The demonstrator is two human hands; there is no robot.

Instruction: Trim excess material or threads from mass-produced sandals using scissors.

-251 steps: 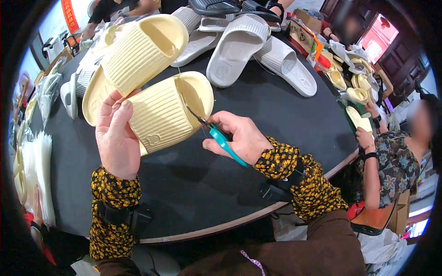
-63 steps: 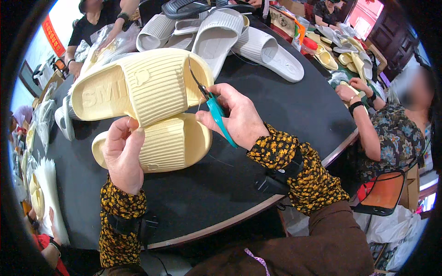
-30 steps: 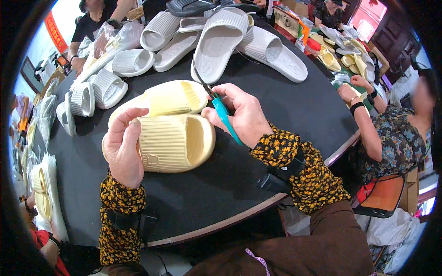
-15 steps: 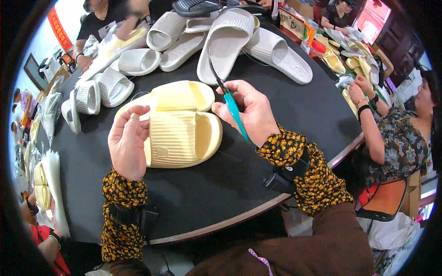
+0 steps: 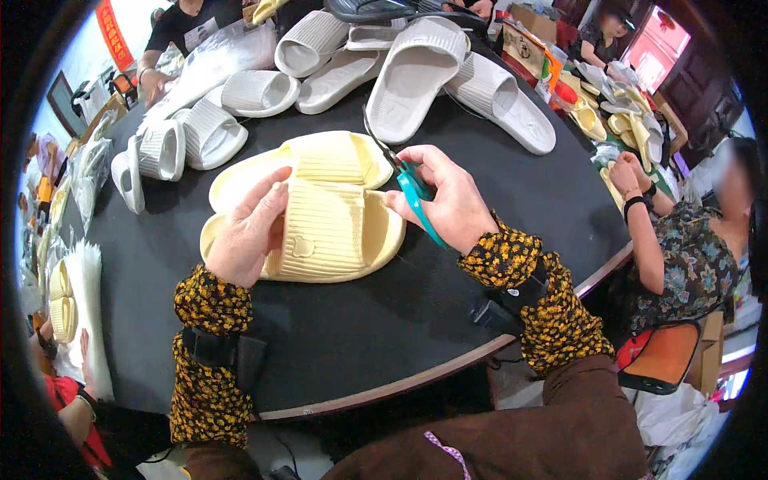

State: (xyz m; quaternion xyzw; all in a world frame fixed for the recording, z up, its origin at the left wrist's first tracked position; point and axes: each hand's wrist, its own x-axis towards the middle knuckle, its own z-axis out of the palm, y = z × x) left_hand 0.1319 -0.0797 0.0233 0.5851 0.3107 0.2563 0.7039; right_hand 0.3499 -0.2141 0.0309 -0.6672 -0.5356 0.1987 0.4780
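Two pale yellow slippers lie side by side before me on the dark table [image 5: 352, 336]. The near slipper [image 5: 324, 240] has a ribbed strap with a small raised animal-head shape; the far slipper [image 5: 332, 156] lies just behind it. My left hand [image 5: 248, 228] is over the near slipper by the strap's left edge, thumb and fingers drawn together; whatever lies between them is hidden. At the slippers' right end my right hand [image 5: 452, 200] grips scissors [image 5: 414, 196] with teal handles. Their dark, slim blades point up and left, past the far slipper's toe.
Several grey slippers [image 5: 416, 80] curve along the table's far side. Clear plastic bags [image 5: 216, 68] lie at far left, and a stack of white strips [image 5: 90, 320] at the left edge. A co-worker [image 5: 680, 248] sits at right, near a pile of yellow and grey slippers [image 5: 628, 112].
The near slipper has shifted slightly right and tilted, and my left hand has moved right and up over it. My right hand still holds the scissors, with little change in place.
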